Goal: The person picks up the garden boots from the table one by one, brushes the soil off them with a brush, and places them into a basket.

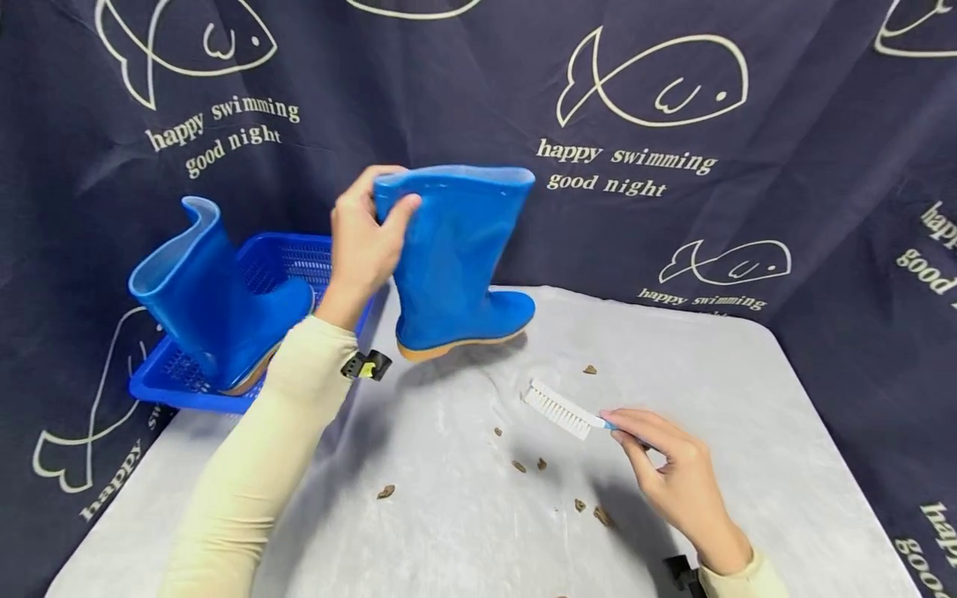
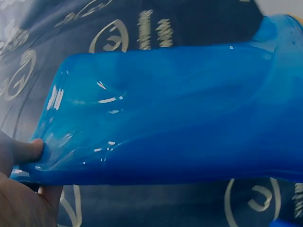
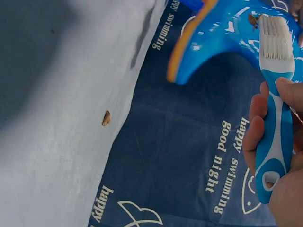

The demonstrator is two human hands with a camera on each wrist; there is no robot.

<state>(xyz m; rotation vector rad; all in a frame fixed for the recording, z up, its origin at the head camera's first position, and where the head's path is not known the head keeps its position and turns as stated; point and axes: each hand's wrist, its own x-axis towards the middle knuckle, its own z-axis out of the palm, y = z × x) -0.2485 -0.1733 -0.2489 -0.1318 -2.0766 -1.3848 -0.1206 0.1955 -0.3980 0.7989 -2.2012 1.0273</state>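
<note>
A blue rain boot [image 1: 456,257] with a yellowish sole hangs upright, seemingly a little above the table. My left hand [image 1: 368,237] grips its top rim at the back, thumb on the outer side; the boot's shaft [image 2: 156,113] fills the left wrist view. Lower right, my right hand [image 1: 673,473] holds a white-bristled brush [image 1: 557,409] by its blue and white handle [image 3: 274,137]. In the head view the bristles are apart from the boot. A brown speck [image 3: 253,21] shows against the boot beside the bristles in the right wrist view.
A second blue boot [image 1: 217,291] leans in a blue plastic basket [image 1: 179,397] at the left. Several small brown bits [image 1: 602,517] lie scattered on the white-covered table [image 1: 449,540]. Behind hangs a dark curtain [image 1: 463,91] printed with fish.
</note>
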